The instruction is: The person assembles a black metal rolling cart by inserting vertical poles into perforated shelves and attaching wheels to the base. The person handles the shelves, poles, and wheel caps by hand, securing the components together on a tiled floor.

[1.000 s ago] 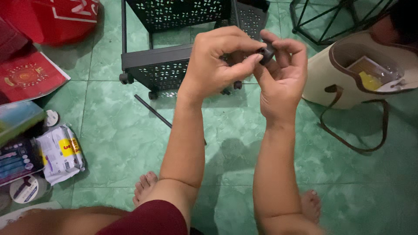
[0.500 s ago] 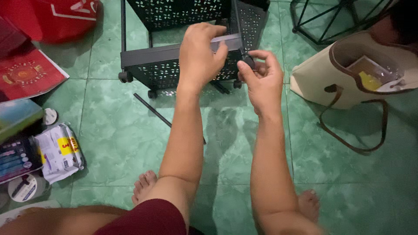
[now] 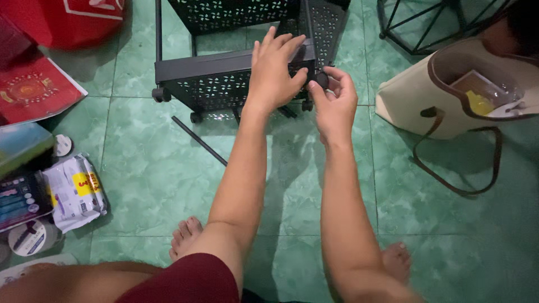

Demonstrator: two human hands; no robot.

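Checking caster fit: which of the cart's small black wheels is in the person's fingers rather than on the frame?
The wheel pinched by the right hand at the cart's right corner; the others sit along its lower edge.
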